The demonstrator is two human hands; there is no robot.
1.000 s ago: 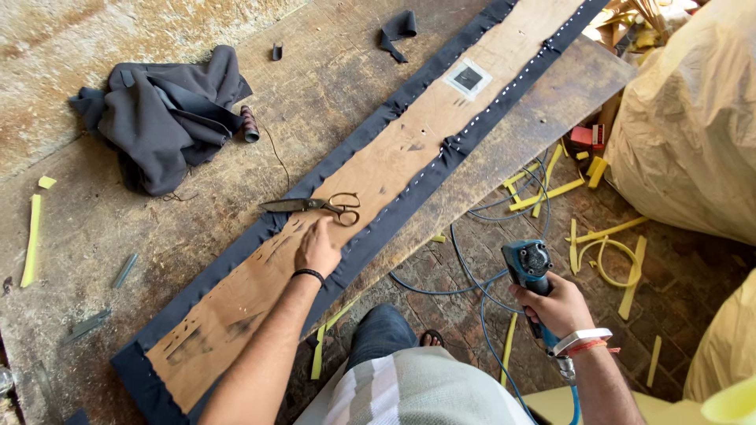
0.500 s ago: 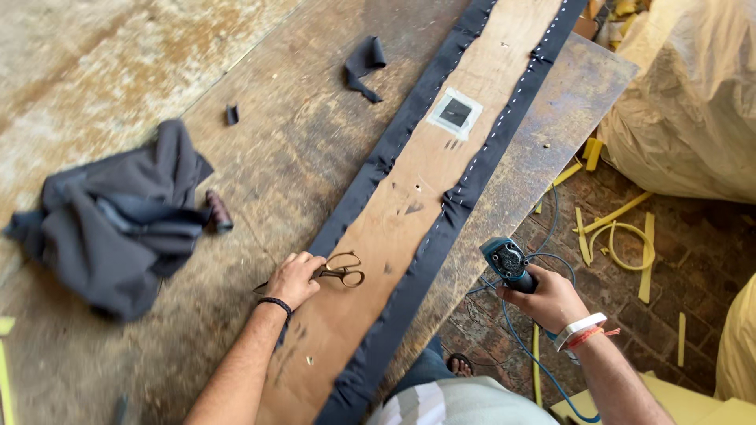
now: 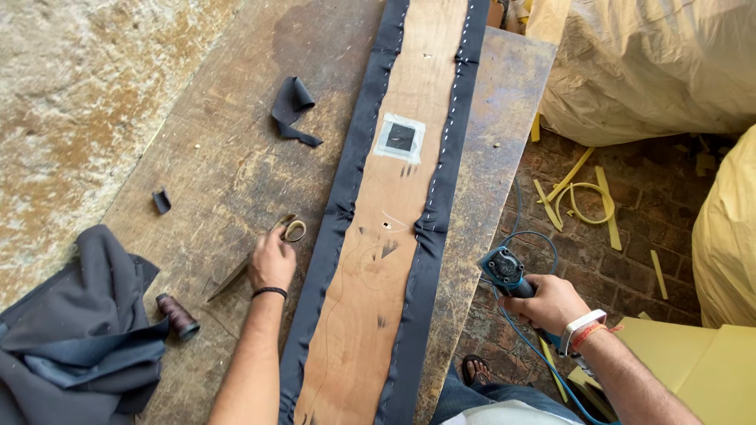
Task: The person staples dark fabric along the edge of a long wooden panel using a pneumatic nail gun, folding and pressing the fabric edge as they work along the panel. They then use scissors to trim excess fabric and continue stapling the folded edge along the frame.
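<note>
Left hand (image 3: 272,264) closed over scissors (image 3: 260,256) on the tabletop (image 3: 213,181) — thread spool (image 3: 176,316) to its left. Right hand (image 3: 551,303) grips a blue staple gun (image 3: 504,271).

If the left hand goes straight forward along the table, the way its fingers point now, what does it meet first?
The left hand lies on the scissors, so their handles come first. Beyond them the table looks bare up to the dark fabric scrap, though the line may pass beside it.

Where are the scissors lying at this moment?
The scissors lie on the wooden table under the left hand, just left of the fabric-edged board.
</note>
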